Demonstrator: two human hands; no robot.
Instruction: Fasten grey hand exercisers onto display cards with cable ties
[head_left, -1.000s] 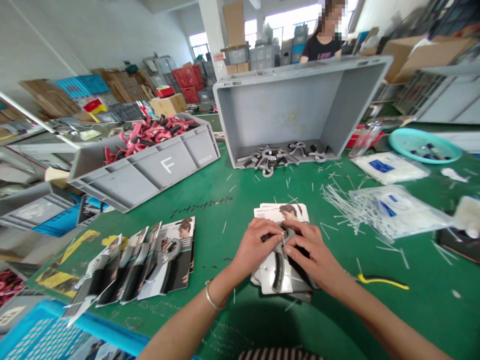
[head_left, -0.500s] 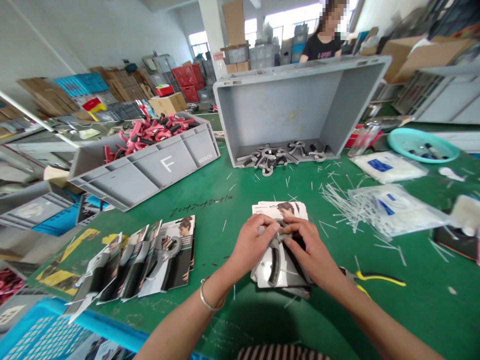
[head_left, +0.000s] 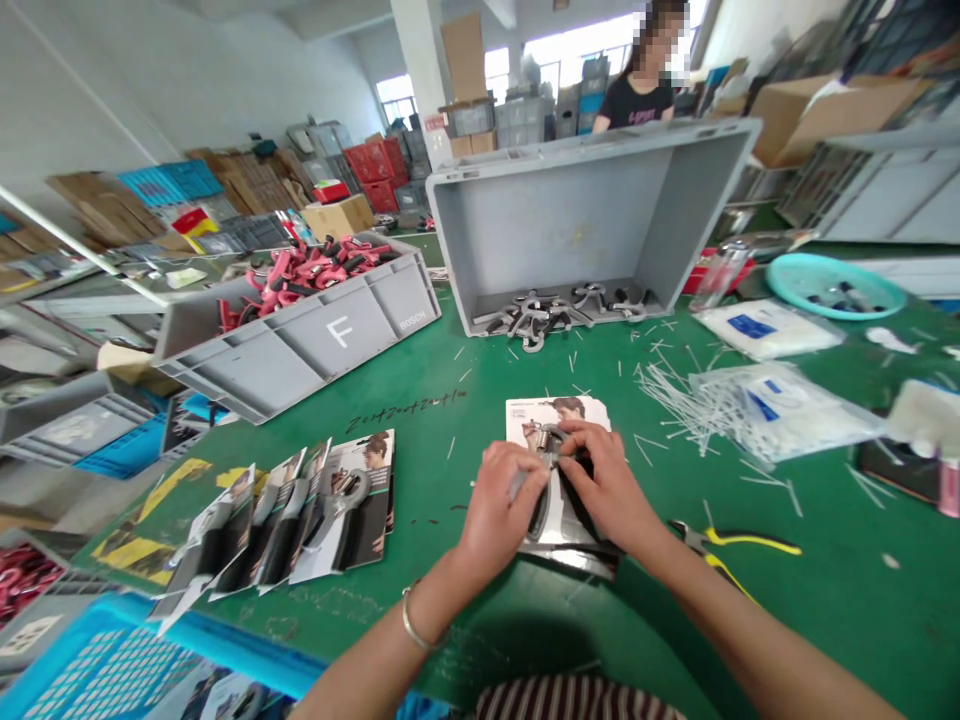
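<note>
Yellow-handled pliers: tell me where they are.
In the head view, at lower right, the pliers lie on the green table beside the right forearm, below the loose white ties.

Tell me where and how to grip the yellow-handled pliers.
I'd grip the yellow-handled pliers around both handles, coming from the right: the handles spread apart toward that side, while the metal head points left, close to the right forearm.

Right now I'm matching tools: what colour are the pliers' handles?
The pliers have yellow and black handles, clearest in the head view.
</note>
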